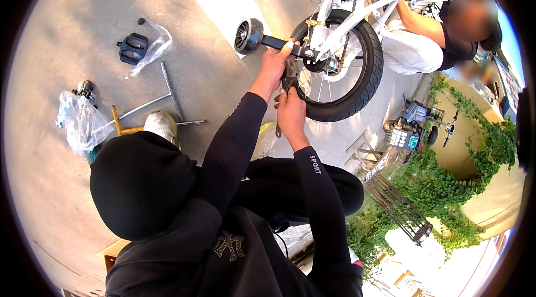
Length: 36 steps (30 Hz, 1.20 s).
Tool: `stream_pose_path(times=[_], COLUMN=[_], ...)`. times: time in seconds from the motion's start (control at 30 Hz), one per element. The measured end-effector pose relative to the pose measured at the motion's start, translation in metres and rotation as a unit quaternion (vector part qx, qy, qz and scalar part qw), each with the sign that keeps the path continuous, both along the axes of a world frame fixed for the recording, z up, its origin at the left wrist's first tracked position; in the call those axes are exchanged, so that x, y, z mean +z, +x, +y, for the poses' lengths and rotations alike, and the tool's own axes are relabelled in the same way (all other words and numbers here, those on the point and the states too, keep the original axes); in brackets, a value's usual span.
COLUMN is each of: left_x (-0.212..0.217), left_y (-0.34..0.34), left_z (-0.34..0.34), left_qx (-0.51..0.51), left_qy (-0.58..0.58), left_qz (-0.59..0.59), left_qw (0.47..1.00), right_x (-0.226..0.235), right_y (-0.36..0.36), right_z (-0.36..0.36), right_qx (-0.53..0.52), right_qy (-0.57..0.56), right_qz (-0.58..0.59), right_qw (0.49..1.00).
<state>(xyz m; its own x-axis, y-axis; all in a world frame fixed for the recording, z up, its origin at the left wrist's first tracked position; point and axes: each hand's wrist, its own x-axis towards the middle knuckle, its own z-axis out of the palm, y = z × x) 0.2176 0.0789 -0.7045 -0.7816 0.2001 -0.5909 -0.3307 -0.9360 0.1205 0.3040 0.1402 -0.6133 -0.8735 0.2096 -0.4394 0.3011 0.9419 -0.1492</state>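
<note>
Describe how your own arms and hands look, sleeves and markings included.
The left hand and right hand are bare, with no gloves visible. A close-fitting, dark navy-black fabric left sleeve and a matching right sleeve reach the wrists. Pale lettering marks the right one near its cuff; a smaller pale marking shows on the left.

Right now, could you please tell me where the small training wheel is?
In the head view, the small training wheel is in the upper middle, at the left end of the black bracket by the left hand, left of the large tyre.
</note>
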Motion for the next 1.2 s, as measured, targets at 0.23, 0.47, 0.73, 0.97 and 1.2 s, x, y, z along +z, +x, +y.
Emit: stream_pose_path(times=[0.23,0.47,0.73,0.97,1.2], left_x=[0.010,0.005,-0.001,0.010,-0.002], left_y=[0.001,-0.001,-0.001,-0.005,-0.005], left_z=[0.005,0.005,0.005,-0.006,-0.004], left_qx=[-0.036,-0.040,-0.045,-0.016,-0.013], left_qy=[-0.007,-0.007,0.021,0.054,0.050], left_qz=[-0.029,-0.033,-0.014,-0.031,-0.009], left_qw=[0.999,0.999,0.999,0.998,0.999], right_x=[0.081,0.114,0.076,0.090,0.111], right_y=[-0.042,-0.096,-0.085,-0.092,-0.104], right_z=[0.022,-0.004,-0.001,-0.008,-0.030], right_qx=[-0.012,-0.068,-0.016,0.018,-0.104], right_qy=[0.053,-0.010,0.082,0.123,0.079], right_qz=[-0.013,-0.167,-0.107,-0.160,-0.233], right_qw=[0.998,0.984,0.991,0.979,0.964])
